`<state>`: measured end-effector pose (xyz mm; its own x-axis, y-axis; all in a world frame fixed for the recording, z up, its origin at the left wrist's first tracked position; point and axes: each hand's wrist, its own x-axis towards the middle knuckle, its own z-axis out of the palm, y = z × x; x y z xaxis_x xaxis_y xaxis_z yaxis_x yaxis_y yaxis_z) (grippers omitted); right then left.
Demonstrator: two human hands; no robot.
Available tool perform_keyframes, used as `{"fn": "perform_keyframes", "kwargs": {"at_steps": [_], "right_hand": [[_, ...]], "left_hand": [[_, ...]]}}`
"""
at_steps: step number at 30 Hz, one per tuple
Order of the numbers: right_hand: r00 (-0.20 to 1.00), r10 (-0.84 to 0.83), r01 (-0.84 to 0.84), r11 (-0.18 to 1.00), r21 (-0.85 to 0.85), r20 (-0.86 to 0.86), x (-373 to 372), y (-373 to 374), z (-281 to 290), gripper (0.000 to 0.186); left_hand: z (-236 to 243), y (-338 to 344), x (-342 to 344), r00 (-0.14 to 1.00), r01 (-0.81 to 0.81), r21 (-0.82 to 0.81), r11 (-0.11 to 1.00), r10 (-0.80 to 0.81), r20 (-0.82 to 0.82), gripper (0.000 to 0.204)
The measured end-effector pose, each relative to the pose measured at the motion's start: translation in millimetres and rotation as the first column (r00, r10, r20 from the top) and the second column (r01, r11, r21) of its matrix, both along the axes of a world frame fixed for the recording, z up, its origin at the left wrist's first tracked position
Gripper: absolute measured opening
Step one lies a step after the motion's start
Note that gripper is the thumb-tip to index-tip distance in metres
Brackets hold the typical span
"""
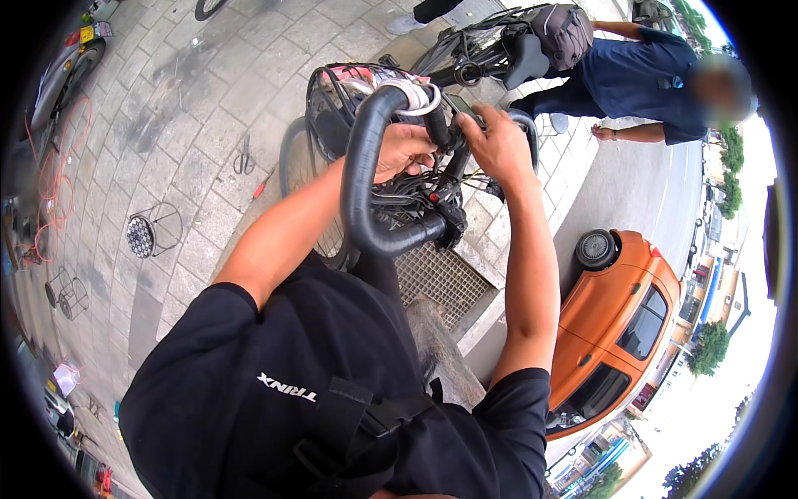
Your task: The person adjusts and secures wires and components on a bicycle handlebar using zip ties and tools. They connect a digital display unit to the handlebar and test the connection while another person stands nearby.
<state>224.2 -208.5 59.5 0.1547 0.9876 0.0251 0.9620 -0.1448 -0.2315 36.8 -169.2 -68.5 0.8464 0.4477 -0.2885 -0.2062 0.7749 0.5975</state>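
Observation:
A bicycle's black drop handlebar [365, 204], with a pale loop [416, 97] over its top, is in front of me, amid cables and a dark stem [454, 170]. My left hand [399, 154] reaches in behind the bar's left side, fingers bent near the stem and cables; what they hold is hidden. My right hand [499, 145] is at the top right beside the stem, fingers closed at a small dark flat object [457, 106], partly covered.
Another person [619, 79] stands at upper right by a bicycle saddle and bag [559, 35]. An orange car [607, 320] is at right. A grate [432, 274] lies below. Stools [140, 237], a red-handled tool [258, 190] and orange hose [56, 200] are at left.

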Motion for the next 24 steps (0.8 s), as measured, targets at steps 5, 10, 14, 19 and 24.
{"fn": "perform_keyframes", "kwargs": {"at_steps": [5,10,14,19,24], "right_hand": [[0.993,0.007,-0.002,0.999,0.042,-0.120,-10.7,-41.3,5.0,0.028],[0.942,-0.232,0.217,0.972,-0.085,-0.242,-21.1,-53.9,-7.6,0.027],[0.854,-0.328,0.287,0.944,-0.160,-0.403,-28.7,-61.3,-24.3,0.031],[0.822,-0.368,0.358,0.927,-0.108,-0.435,-32.8,-64.9,-43.3,0.033],[0.812,-0.390,0.402,0.913,-0.068,-0.435,-35.6,-65.5,-46.4,0.031]], "left_hand": [[-0.6,-0.4,-1.2,0.999,-0.013,-0.013,1.000,0.012,-0.044,0.021],[18.3,-7.8,-5.1,0.996,-0.015,-0.063,0.998,0.009,-0.092,0.022],[6.9,-20.5,-4.4,0.999,-0.044,-0.092,0.995,0.042,-0.020,0.020],[7.7,-25.5,0.8,0.997,-0.076,-0.164,0.984,0.075,-0.010,0.021],[9.9,-28.2,-0.2,0.998,-0.067,-0.211,0.975,0.068,-0.005,0.023]]}}
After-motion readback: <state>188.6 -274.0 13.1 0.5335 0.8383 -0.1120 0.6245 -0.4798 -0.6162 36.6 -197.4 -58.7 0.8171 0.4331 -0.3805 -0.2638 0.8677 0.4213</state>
